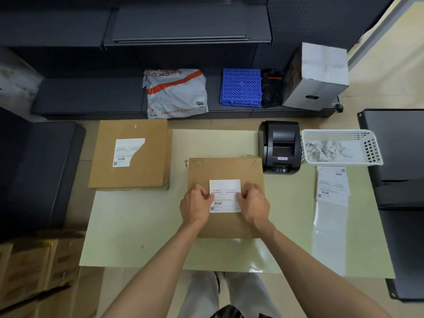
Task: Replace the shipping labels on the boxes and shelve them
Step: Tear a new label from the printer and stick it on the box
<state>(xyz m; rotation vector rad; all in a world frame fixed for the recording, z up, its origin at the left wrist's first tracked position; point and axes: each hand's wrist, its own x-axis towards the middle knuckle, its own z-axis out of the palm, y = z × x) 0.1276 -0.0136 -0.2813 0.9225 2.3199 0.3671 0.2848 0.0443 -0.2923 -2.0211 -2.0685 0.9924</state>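
Both curled – left hand (196, 204), right hand (253, 203) grip edges of label (225, 195); flat on box (226, 198)

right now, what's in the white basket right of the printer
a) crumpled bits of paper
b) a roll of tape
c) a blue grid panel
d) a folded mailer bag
a: the white basket beside the black printer holds a heap of crumpled white paper scraps; the blue grid panel and the mailer bag lie further back on the low shelf.
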